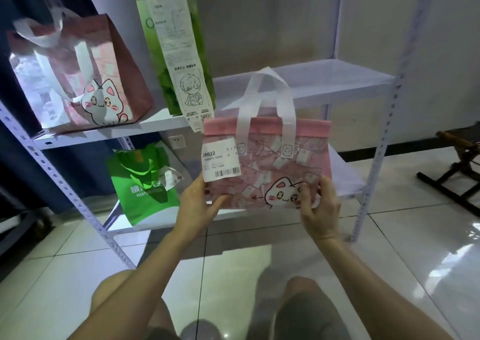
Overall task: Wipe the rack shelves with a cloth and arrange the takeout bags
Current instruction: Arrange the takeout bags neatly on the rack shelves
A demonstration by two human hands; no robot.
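Observation:
I hold a pink takeout bag [275, 163] with a cartoon cat and white handles upright in front of the white rack. My left hand [198, 204] grips its lower left corner, below a white order label. My right hand [320, 209] grips its lower right corner. On the upper shelf [324, 80] stand a second pink cat bag [85, 80] at the left and a tall green bag [179, 43] with a long receipt hanging down its front. A green bag [144, 183] sits on the lower shelf. No cloth is in view.
The rack's perforated white posts [384, 137] stand left and right. Glossy white floor tiles [389, 261] lie below. A dark metal stand [457, 173] is on the floor at the far right. My knees show at the bottom edge.

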